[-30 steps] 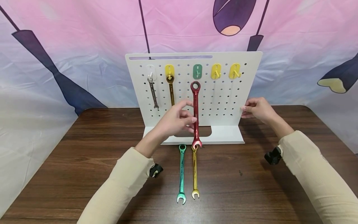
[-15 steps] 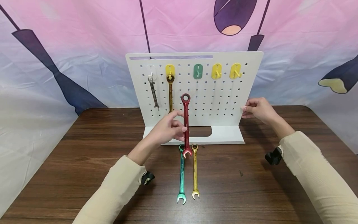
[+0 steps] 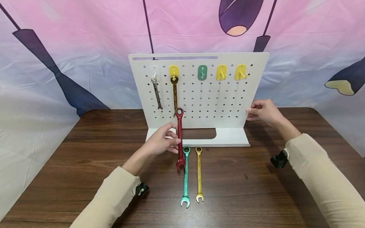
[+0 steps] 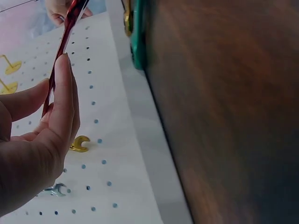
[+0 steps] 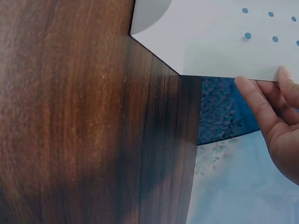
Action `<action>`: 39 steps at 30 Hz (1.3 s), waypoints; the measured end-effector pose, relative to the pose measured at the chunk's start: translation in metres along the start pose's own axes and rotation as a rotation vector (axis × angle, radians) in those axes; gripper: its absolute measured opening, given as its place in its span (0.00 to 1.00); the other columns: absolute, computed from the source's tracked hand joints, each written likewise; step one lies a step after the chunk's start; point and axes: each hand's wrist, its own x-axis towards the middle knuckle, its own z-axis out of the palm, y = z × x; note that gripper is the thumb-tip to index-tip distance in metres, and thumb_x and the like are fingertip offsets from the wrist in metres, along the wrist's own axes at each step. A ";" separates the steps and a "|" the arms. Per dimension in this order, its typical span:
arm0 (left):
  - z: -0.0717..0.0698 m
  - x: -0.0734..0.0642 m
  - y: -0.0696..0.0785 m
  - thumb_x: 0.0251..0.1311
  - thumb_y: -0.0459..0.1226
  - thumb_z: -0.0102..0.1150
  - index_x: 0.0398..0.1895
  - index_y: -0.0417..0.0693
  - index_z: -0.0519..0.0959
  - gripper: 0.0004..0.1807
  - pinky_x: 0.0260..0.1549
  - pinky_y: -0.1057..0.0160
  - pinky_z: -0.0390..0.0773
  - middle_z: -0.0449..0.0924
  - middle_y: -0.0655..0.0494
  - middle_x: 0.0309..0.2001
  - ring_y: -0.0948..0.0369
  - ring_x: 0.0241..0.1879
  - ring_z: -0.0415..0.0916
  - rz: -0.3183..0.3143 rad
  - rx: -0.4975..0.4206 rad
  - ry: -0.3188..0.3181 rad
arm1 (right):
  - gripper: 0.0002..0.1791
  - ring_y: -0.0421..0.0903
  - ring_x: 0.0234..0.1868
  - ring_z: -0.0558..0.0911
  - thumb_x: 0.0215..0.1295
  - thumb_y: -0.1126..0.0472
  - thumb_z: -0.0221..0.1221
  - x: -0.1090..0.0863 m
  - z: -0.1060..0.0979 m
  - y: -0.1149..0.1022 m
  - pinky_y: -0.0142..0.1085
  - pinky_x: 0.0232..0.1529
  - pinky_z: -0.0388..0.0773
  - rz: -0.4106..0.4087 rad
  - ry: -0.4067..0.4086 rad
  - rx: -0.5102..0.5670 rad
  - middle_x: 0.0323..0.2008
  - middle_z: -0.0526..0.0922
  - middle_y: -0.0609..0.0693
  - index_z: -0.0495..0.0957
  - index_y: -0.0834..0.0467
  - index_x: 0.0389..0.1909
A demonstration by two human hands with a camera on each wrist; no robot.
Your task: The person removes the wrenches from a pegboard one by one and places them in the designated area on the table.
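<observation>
My left hand pinches a red combination wrench by the middle of its shaft, between thumb and fingers. The wrench stands nearly upright, ring end up, low in front of the white pegboard. Its open end overlaps a green wrench lying on the table. To the right lies a yellow wrench, parallel to the green one. At the board's right edge my right hand grips the panel, thumb on the front face and fingers behind it.
A small silver wrench hangs from a white hook, and a dark gold wrench from a yellow one. Farther right are a bare green hook and two bare yellow hooks. A patterned cloth hangs behind the brown table.
My left hand has brought the red wrench down and to the left, from below the green hook to over the green wrench. My right hand has stayed at the board's edge.
</observation>
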 end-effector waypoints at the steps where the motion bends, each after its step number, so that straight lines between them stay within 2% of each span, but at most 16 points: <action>1: 0.000 -0.001 -0.002 0.60 0.21 0.47 0.50 0.34 0.61 0.15 0.30 0.54 0.83 0.70 0.43 0.31 0.57 0.25 0.76 -0.010 -0.006 0.002 | 0.10 0.47 0.31 0.81 0.65 0.70 0.52 0.000 0.000 0.000 0.47 0.41 0.80 -0.002 -0.003 -0.006 0.28 0.80 0.54 0.68 0.77 0.31; 15: -0.002 -0.014 -0.024 0.59 0.19 0.46 0.47 0.32 0.61 0.14 0.29 0.53 0.83 0.70 0.44 0.30 0.55 0.25 0.77 -0.090 -0.054 -0.055 | 0.11 0.48 0.32 0.81 0.65 0.70 0.51 -0.001 -0.001 0.001 0.47 0.41 0.80 -0.002 -0.020 -0.012 0.28 0.80 0.54 0.67 0.78 0.34; 24: -0.007 -0.023 -0.029 0.60 0.20 0.46 0.46 0.32 0.60 0.13 0.28 0.53 0.83 0.70 0.44 0.29 0.56 0.23 0.76 -0.133 -0.032 -0.094 | 0.10 0.49 0.32 0.81 0.65 0.70 0.52 -0.001 -0.001 0.001 0.47 0.41 0.80 0.004 -0.004 -0.010 0.28 0.80 0.55 0.68 0.77 0.33; 30: -0.009 -0.028 -0.031 0.58 0.19 0.46 0.45 0.30 0.60 0.13 0.28 0.52 0.83 0.69 0.44 0.29 0.55 0.24 0.76 -0.143 -0.054 -0.106 | 0.09 0.49 0.31 0.81 0.64 0.70 0.52 0.001 0.000 0.000 0.48 0.41 0.80 0.011 0.016 -0.001 0.29 0.80 0.55 0.69 0.76 0.31; 39: -0.008 -0.035 -0.032 0.57 0.17 0.45 0.44 0.28 0.60 0.12 0.28 0.55 0.83 0.70 0.45 0.27 0.57 0.22 0.75 -0.199 -0.056 -0.152 | 0.09 0.49 0.32 0.81 0.64 0.70 0.52 0.001 0.000 0.000 0.48 0.41 0.80 0.011 0.019 0.001 0.30 0.80 0.55 0.69 0.77 0.32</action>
